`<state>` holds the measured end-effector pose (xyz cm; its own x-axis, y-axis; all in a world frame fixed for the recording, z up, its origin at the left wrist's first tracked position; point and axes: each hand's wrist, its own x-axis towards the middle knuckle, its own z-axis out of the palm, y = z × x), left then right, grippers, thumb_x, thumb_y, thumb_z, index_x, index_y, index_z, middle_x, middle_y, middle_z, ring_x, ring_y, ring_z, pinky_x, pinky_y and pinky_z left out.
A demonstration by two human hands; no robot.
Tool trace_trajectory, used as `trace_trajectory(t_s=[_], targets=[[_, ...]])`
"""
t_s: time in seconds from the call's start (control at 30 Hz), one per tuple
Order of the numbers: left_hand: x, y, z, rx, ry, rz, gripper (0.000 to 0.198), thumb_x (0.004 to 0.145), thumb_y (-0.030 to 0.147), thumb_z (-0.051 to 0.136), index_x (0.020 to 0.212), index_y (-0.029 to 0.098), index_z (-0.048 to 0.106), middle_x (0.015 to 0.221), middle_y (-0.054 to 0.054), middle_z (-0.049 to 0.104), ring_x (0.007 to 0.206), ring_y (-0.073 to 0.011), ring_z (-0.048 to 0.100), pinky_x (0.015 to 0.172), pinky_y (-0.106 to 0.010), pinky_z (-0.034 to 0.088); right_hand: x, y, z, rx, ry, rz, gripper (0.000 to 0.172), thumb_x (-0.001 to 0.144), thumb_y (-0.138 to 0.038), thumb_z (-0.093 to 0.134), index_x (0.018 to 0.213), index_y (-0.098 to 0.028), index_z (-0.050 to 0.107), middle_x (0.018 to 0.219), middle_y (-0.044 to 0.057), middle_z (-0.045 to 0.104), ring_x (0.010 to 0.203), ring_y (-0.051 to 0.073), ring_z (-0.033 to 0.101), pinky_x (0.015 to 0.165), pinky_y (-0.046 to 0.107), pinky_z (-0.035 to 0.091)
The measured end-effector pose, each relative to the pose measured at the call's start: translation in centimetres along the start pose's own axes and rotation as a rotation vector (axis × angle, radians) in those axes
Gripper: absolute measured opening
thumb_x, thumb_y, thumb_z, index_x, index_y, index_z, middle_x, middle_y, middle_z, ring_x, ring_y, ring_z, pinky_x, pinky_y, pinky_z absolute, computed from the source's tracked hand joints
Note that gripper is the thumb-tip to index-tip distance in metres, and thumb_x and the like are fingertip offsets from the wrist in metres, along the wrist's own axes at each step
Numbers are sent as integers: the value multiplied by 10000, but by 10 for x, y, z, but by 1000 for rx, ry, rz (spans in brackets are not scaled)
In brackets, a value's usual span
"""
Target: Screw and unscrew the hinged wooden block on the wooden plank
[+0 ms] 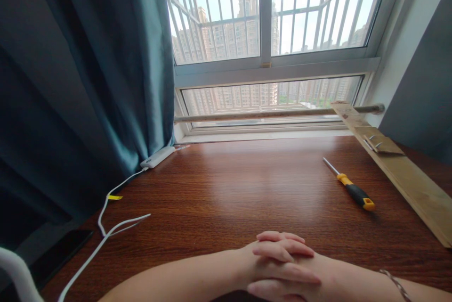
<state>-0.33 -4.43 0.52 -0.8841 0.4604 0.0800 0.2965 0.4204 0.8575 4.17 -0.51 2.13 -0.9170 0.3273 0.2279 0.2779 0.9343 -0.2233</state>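
My left hand (pixel 263 270) and my right hand (pixel 310 264) are clasped over the near edge of the brown wood-grain table (pixel 219 189), fingers interlaced. Both are closed around each other, and no object shows between them. The palms are hidden. A bracelet (pixel 395 283) circles my right forearm. Beyond the hands, to the right, lies a screwdriver (pixel 356 193) with a black and yellow handle, its metal shaft pointing away to the left. Neither hand touches it.
On the right lies a long tan board (pixel 409 179) bearing a small brown piece (pixel 383 142) with metal prongs. A white power strip (pixel 157 157) and white cable (pixel 102 240) lie left, beside a blue curtain (pixel 141 57). A barred window (pixel 264 64) stands behind.
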Motion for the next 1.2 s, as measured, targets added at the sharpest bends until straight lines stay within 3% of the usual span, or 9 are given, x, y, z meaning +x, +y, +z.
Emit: trace_trajectory(t_s=[0.2,0.5,0.83,1.0,1.2], targets=[[1,3,-5,44,2,46,537,620,215,659,1132,374,619,929,-21,643,1008,-273,587,614,-268,526,0,-2,1,-11,17,16,610,783,-324,601,1296,-531,342,1430,-126,309,1305,221,300,1033,343,345],[0,2,-1,-16,-18,-6,590,600,208,690,1161,369,599,1004,-28,639,1002,-290,591,649,-284,529,0,-1,7,29,81,64,601,708,-393,667,1224,-568,412,1332,-127,453,1224,233,432,973,319,424],[2,-7,0,2,24,-38,596,624,170,665,1182,362,586,997,-35,637,1043,-299,572,666,-296,539,0,-1,5,10,21,39,626,736,-367,648,1268,-550,372,1383,-127,377,1280,239,341,1012,349,378],[2,-6,1,27,-10,38,591,607,161,671,1155,372,604,928,-20,638,992,-273,592,642,-282,535,-1,-1,7,-6,33,51,590,750,-352,641,1260,-531,403,1377,-113,387,1283,248,325,1003,349,390],[12,-27,-4,201,-107,235,528,657,107,585,1127,344,629,783,-20,633,780,-247,627,602,-333,519,-2,1,5,-26,20,-11,581,799,-357,585,1315,-488,351,1425,-95,309,1317,229,254,1018,349,363]])
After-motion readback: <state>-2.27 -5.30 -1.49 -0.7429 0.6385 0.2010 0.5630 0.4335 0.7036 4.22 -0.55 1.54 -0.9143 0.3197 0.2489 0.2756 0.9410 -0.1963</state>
